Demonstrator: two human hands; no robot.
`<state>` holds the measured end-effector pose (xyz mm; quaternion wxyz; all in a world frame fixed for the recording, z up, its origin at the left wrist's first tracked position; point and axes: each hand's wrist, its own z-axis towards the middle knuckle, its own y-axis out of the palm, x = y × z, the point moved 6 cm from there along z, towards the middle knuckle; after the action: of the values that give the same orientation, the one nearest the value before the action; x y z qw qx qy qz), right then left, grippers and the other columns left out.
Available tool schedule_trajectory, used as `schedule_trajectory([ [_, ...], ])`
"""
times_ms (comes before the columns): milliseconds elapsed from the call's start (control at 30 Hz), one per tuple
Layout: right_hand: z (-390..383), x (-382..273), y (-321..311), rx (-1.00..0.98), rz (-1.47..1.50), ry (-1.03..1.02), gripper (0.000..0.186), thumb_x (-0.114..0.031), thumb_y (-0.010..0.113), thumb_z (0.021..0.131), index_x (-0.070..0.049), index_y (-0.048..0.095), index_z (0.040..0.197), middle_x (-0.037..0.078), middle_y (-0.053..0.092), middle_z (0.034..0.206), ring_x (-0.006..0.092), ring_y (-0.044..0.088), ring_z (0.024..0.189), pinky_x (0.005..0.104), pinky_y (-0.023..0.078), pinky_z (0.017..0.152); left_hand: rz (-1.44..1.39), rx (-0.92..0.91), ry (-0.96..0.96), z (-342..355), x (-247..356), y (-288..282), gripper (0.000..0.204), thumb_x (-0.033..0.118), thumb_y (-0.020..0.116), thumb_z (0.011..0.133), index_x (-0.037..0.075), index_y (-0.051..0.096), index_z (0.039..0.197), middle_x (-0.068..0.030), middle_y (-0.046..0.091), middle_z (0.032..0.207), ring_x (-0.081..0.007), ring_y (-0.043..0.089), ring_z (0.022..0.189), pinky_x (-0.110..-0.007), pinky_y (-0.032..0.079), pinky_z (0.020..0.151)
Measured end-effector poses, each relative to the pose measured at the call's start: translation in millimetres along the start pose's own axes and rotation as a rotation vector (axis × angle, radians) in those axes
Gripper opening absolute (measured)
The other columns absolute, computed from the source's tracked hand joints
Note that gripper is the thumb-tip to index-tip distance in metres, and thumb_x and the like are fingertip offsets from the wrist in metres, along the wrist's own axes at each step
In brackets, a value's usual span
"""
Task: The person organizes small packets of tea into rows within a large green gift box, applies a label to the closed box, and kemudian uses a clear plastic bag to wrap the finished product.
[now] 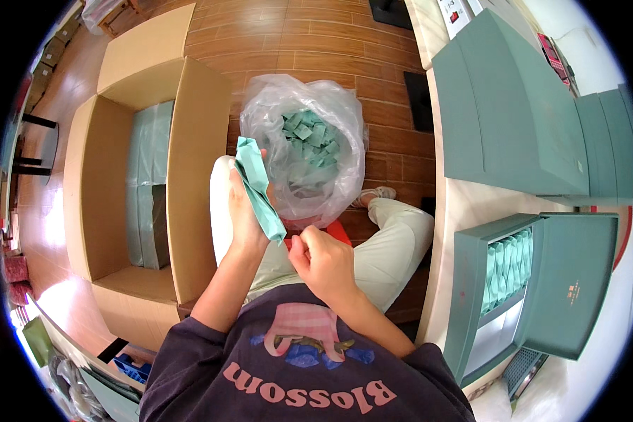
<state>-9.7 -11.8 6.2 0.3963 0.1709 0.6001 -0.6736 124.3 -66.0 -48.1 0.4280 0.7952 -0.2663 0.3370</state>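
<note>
My left hand (pixel 242 219) is closed on a long, folded green paper packet (pixel 256 184), which lies slanted across the palm and fingers. Beside the packet's lower end, my right hand (pixel 323 257) is curled up, thumb against fingers; whatever it may hold is hidden. Beyond both hands stands a clear plastic bag (pixel 260 105) with its mouth spread wide. Many small green paper pieces (pixel 313 141) lie inside it. To the right, an open green box (pixel 464 288) holds a row of similar green packets (pixel 508 267) in its far part.
At the left, an open cardboard carton (pixel 183 169) contains plastic-wrapped green boxes (pixel 148 190). Large closed green boxes (pixel 506 112) stand on the pale table (pixel 464 204) at right. Something red (pixel 337 232) shows between my legs, above the wooden floor (pixel 295 35).
</note>
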Motion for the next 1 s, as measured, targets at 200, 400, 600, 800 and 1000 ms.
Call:
schedule_trajectory([
  [200,16,-17,-16,0.053,0.177,-0.301,0.043,-0.020,0.068,0.080,-0.006,0.054,0.118,0.007,0.052,0.077,0.0226,0.056,0.064,0.0348,0.045,0.052,0.066,-0.208,-0.139,-1,-17,12,0.052,0.045,0.038,0.100,0.004,0.047,0.129,0.0060,0.039,0.065,-0.0037,0.034,0.050,-0.019,0.029,0.044],
  [400,13,-19,-15,-0.028,0.022,-0.441,0.040,-0.015,0.075,0.072,-0.005,0.061,0.108,0.004,0.047,0.069,0.0190,0.050,0.057,0.0304,0.042,0.050,0.062,-0.383,-0.402,-2,-40,8,0.051,0.046,0.041,0.098,0.006,0.052,0.127,0.0054,0.041,0.067,-0.0048,0.034,0.051,-0.020,0.027,0.042],
  [600,0,-20,-13,0.083,0.206,-0.369,0.024,-0.008,0.075,0.073,-0.003,0.053,0.079,0.007,0.049,0.069,0.0212,0.052,0.060,0.0323,0.043,0.051,-0.019,-0.374,-0.332,-1,-35,6,0.050,0.046,0.036,0.100,0.007,0.053,0.127,0.0046,0.042,0.068,-0.0043,0.034,0.050,-0.021,0.027,0.042],
  [800,21,-1,-26,0.169,0.221,0.136,0.046,-0.031,0.068,0.083,0.002,0.048,0.108,0.018,0.057,0.097,0.0335,0.060,0.083,0.0383,0.049,0.065,0.386,-0.084,0.006,-17,-14,29,0.043,0.042,0.032,0.101,0.005,0.055,0.100,0.0008,0.051,0.081,-0.0096,0.046,0.073,-0.026,0.040,0.067],
  [1000,7,15,-95,0.307,0.085,0.267,0.040,-0.017,0.062,0.084,0.002,0.045,0.115,0.022,0.059,0.092,0.0418,0.061,0.080,0.0444,0.049,0.066,0.531,-0.448,0.270,-47,-30,96,0.045,0.037,0.029,0.103,0.003,0.047,0.125,-0.0065,0.051,0.110,-0.0170,0.051,0.097,-0.029,0.041,0.088],
])
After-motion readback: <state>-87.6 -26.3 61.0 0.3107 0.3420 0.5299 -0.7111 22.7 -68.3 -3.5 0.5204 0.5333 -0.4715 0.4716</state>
